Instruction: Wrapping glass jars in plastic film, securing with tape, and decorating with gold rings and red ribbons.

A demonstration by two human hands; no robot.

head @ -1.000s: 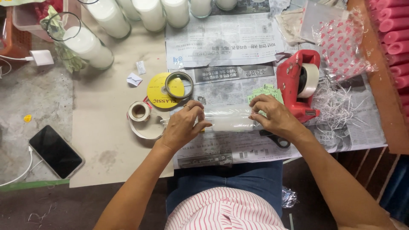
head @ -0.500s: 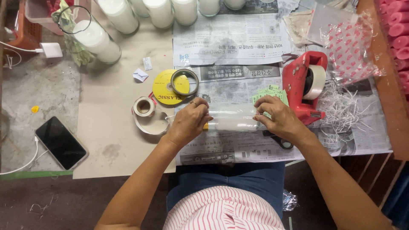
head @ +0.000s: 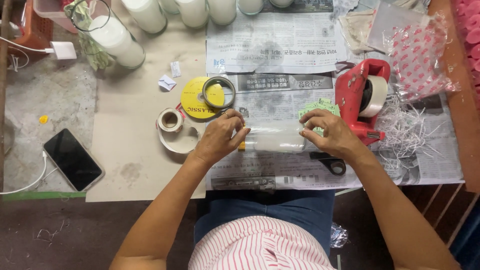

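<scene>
Left hand (head: 218, 137) and right hand (head: 330, 135) each grip one end of clear-wrapped cylinder (head: 275, 138), lying on newspaper (head: 280, 47) beside red tape dispenser (head: 357, 97). Grip unchanged from a second ago; wrap possibly being smoothed.

Left hand (head: 219, 137) slightly leftward (off cylinder (head: 277, 138))

Clear-wrapped white cylinder (head: 275, 138), lying sideways on newspaper (head: 280, 170)

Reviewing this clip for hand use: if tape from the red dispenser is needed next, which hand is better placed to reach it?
Right. The right hand grips the clear wrapped cylinder at the end next to the red tape dispenser. The left hand holds the far end, beside the yellow tape roll.
</scene>
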